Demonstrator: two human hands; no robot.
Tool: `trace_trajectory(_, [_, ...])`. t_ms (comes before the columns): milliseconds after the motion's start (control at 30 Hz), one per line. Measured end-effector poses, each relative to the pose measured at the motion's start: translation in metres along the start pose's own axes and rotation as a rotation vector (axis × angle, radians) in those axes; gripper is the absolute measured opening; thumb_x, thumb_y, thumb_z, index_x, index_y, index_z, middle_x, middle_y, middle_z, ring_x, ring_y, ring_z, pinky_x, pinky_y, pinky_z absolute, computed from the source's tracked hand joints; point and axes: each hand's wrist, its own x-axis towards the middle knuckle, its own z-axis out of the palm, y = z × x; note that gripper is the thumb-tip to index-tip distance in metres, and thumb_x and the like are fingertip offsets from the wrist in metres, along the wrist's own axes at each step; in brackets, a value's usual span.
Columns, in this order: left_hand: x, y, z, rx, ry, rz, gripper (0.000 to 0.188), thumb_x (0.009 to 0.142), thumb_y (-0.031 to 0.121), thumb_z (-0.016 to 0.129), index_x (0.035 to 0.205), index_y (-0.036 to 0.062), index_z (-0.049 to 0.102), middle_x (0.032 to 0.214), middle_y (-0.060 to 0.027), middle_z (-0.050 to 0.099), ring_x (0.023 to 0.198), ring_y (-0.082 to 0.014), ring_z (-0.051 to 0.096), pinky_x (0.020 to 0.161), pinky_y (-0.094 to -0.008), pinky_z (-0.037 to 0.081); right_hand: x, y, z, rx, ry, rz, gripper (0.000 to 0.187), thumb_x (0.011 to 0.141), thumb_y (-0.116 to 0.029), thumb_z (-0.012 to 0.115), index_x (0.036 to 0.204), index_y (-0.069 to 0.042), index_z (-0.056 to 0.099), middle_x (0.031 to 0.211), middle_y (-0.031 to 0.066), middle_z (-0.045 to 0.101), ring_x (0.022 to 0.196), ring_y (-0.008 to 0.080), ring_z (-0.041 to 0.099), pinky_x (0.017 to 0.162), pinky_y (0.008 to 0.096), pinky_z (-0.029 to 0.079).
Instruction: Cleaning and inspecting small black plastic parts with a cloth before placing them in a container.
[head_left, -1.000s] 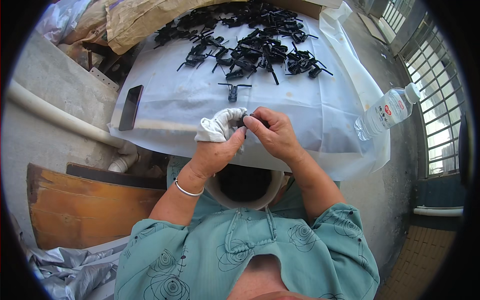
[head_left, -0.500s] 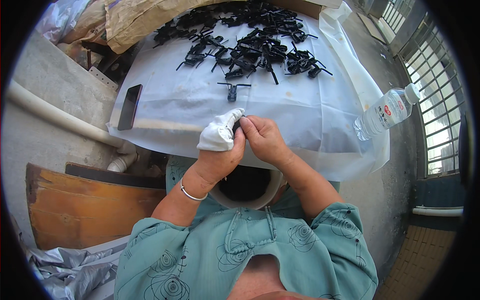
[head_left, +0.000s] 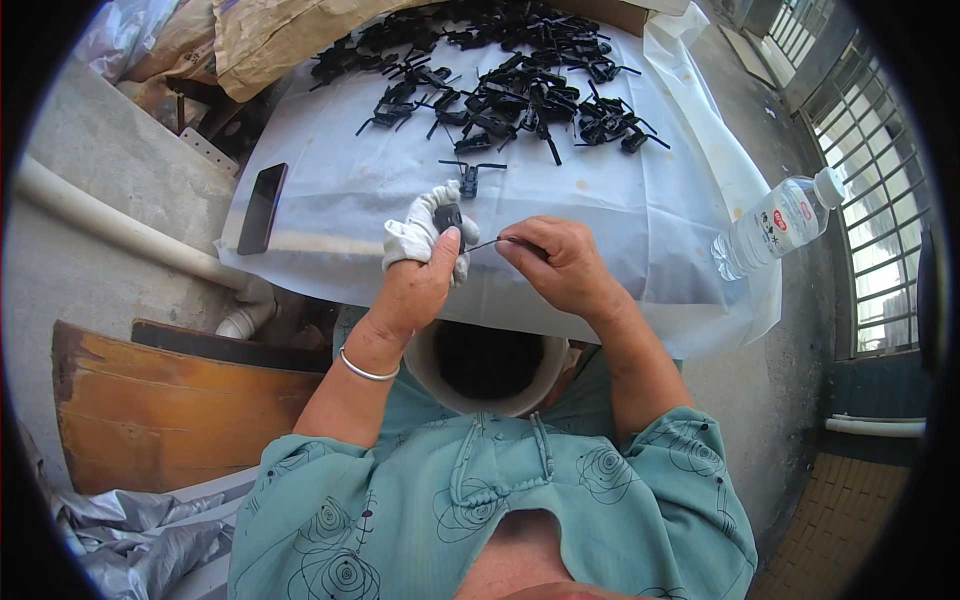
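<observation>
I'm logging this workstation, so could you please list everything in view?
small black plastic clip parts: many, black, piled at the table's far side
single black clip part: one, black, lying apart near the hands
white plastic sheet: one, covering the table
dark flat phone: one, table's left edge
clear plastic water bottle: one, right edge
round pale bucket: one, below the table edge
left hand: white cloth and black part in its fingers
right hand: pinching a thin metal pin

Left hand is up over the table edge, fingers curled tight in a grip, thumb pressed forward, wrist cocked with a thin bangle around it. Right hand sits just beside it, palm down, thumb and forefinger pinched together toward the left. Both forearms rise bare from short teal sleeves, elbows bent.
</observation>
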Motion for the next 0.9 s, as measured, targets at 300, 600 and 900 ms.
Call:
trace_trajectory(300, [-0.005, -0.002, 0.010, 0.234, -0.135, 0.049, 0.026, 0.085, 0.005, 0.044, 0.111, 0.0020, 0.047, 0.082, -0.0008, 0.048, 0.068, -0.0070, 0.042, 0.062, -0.0231, 0.040, 0.000, -0.008, 0.004, 0.133, -0.039, 0.210, 0.014, 0.085, -0.011, 0.059, 0.077, 0.000, 0.058, 0.059, 0.0042, 0.048, 0.053, 0.0104, 0.042, 0.052, 0.0253, 0.039])
trace_trajectory(600, [-0.003, -0.013, 0.016, 0.665, -0.026, 0.375, 0.023, 0.081, 0.005, 0.044, 0.102, -0.0023, 0.048, 0.084, -0.0195, 0.054, 0.075, -0.0327, 0.054, 0.070, -0.0352, 0.045, -0.001, -0.007, 0.018, 0.222, -0.136, 0.256, 0.023, 0.091, -0.016, 0.049, 0.075, 0.000, 0.053, 0.060, 0.0074, 0.046, 0.057, 0.0128, 0.041, 0.055, 0.0290, 0.039])
trace_trajectory(900, [-0.014, 0.023, -0.020, 0.965, -0.362, 0.059, 0.061, 0.081, 0.030, 0.062, 0.128, -0.0024, 0.037, 0.106, -0.0248, 0.057, 0.098, -0.0377, 0.055, 0.087, -0.0384, 0.043, 0.001, -0.007, -0.010, 0.203, -0.463, 0.366, 0.032, 0.092, -0.024, 0.049, 0.070, -0.002, 0.056, 0.059, 0.0002, 0.050, 0.057, 0.0108, 0.041, 0.056, 0.0278, 0.040])
